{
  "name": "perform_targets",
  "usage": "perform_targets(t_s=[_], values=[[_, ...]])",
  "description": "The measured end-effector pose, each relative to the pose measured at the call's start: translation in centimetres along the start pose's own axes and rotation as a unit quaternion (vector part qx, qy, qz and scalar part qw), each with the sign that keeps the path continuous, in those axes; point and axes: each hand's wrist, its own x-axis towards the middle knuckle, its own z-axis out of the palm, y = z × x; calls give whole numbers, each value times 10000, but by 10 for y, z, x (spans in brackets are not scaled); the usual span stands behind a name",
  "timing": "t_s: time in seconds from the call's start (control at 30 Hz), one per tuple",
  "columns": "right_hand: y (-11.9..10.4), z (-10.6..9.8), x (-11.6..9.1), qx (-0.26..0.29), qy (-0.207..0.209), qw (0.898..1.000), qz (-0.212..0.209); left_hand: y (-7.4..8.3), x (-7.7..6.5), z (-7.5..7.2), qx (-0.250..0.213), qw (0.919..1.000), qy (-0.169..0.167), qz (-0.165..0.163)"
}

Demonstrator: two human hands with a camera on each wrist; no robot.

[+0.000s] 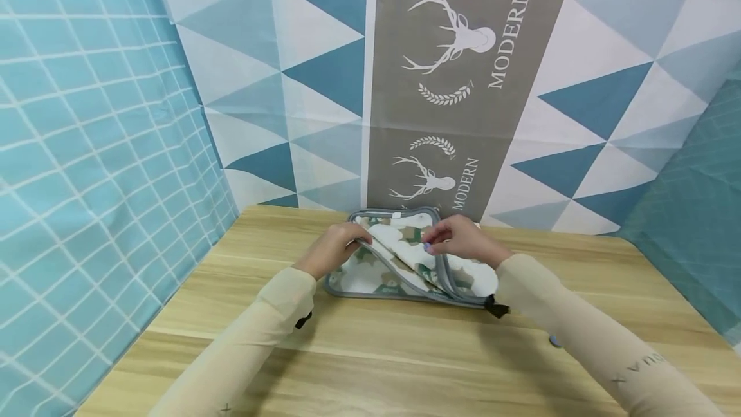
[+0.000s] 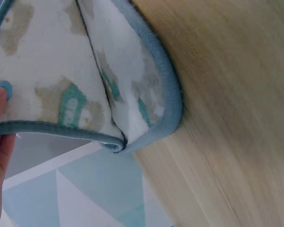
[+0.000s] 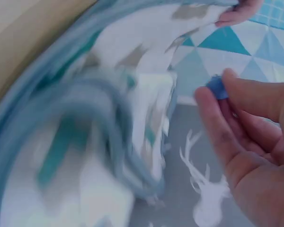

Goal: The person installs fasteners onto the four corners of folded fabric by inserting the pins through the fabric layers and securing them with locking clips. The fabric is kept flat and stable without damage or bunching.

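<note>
A white cloth item (image 1: 370, 275) with brown and green patches and grey edge binding lies folded in layers at the table's back. My left hand (image 1: 344, 243) pinches the bound edge of its raised upper layer. In the left wrist view that edge runs between thumb and fingers, and a blue disc (image 2: 4, 89) shows at the thumb's tip. My right hand (image 1: 463, 240) is above the cloth's right part. Between its thumb and index finger it pinches a small blue piece (image 3: 217, 87), apart from the fabric in the right wrist view. The cloth's inside is mostly hidden.
A small blue round piece (image 1: 556, 341) lies on the wooden table (image 1: 382, 359), partly under the right forearm. Behind the table hangs a patterned sheet (image 1: 324, 82) with triangles and deer heads. A blue checked sheet (image 1: 87, 147) covers the left side.
</note>
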Motion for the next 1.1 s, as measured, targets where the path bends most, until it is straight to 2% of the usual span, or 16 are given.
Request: perform_targets(t_s=[0.13,0.27,0.47,0.63,0.87,1.1], values=[[-1,14,22,1153,204,9926,337,0,4,1,9,10000,-24,82],[-1,22,38,1984,400,9779,532,2,10,0,53,9999,-32,128],[0,31,52,2609,566,9627,431,3,16,0,68,9998,-90,133],[-2,39,58,2614,499,9632,374,2,16,1,34,9999,-92,113],[-8,46,65,2209,577,9732,286,0,13,0,7,10000,-37,43],[-9,49,68,2088,597,9758,275,-2,11,0,32,9999,-95,-9]])
